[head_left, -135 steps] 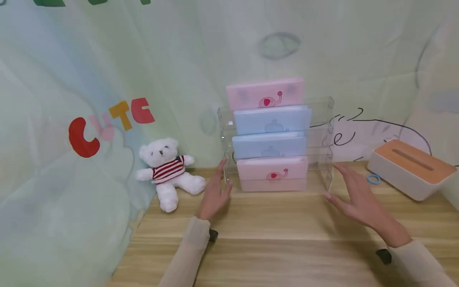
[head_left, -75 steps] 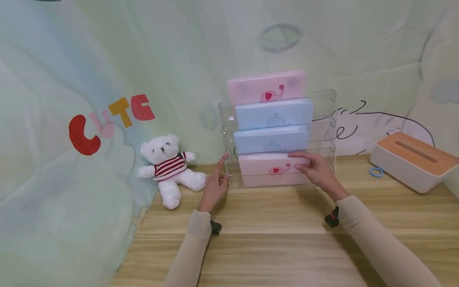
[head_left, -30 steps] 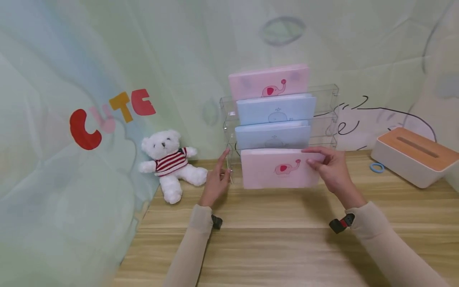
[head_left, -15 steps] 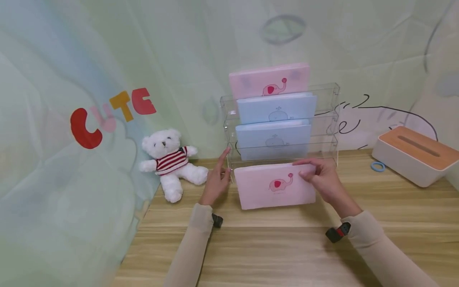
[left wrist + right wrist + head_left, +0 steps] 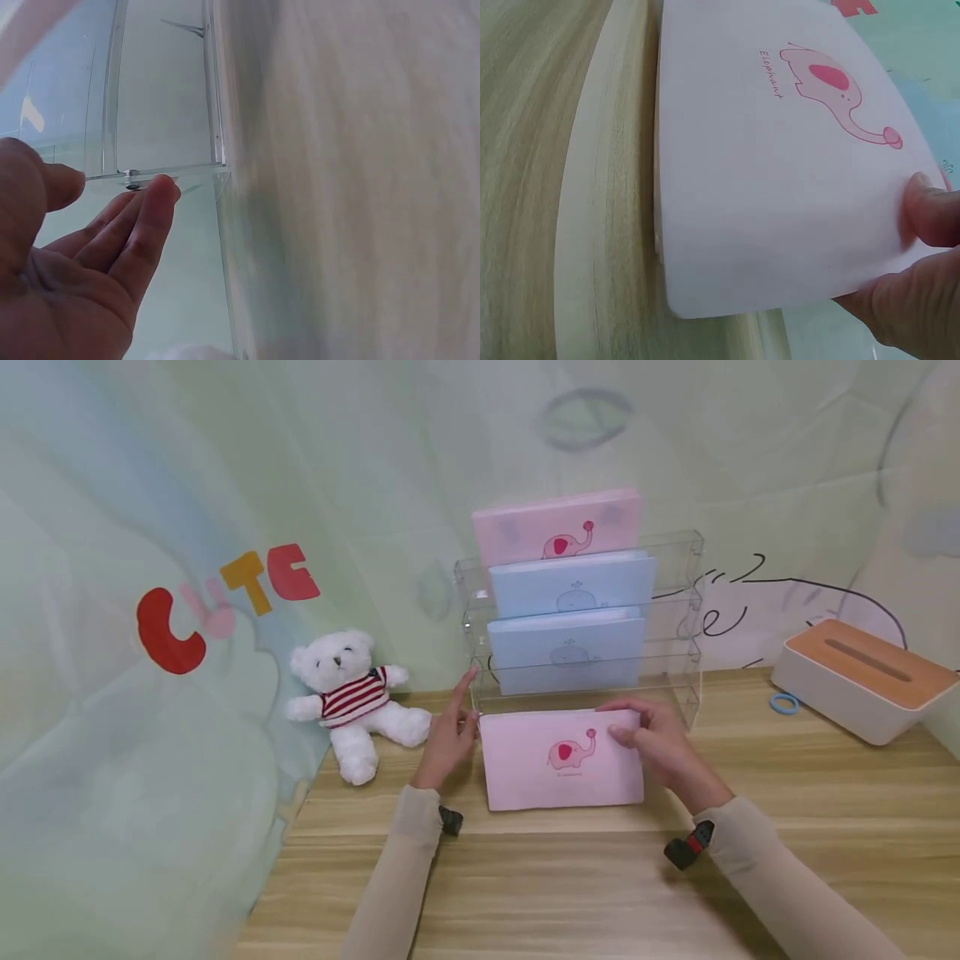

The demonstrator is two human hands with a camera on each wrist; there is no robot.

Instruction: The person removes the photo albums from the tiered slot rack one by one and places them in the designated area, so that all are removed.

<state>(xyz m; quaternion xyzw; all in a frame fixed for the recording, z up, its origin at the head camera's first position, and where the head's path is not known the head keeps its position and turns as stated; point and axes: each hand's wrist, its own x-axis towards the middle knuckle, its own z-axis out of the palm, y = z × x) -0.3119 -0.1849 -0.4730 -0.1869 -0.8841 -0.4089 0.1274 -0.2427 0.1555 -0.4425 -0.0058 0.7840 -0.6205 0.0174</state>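
My right hand (image 5: 663,752) pinches a pink notebook (image 5: 558,777) by its upper right corner, thumb on the front cover. The cover has a red-eared elephant, and the right wrist view shows "Elephant" printed beside it. The notebook stands nearly upright, in front of the clear rack (image 5: 671,689). My left hand (image 5: 448,745) is at the rack's left side, index finger extended along the edge, gripping nothing I can see. In the left wrist view the fingertips (image 5: 161,195) lie close to a clear panel. Two blue notebooks (image 5: 566,652) and another pink notebook (image 5: 517,537) sit higher in the rack.
A white teddy bear (image 5: 352,697) in a striped shirt sits left of the rack. To the right are a blue ring (image 5: 784,704) and a white tissue box (image 5: 832,697) with a wooden lid. A printed curtain hangs behind the wooden table (image 5: 540,893).
My right hand has moved from beside the rack to the lowest pink notebook, gripped it, and drawn it out of the bottom tier towards me. The left hand has stayed at the rack's side.
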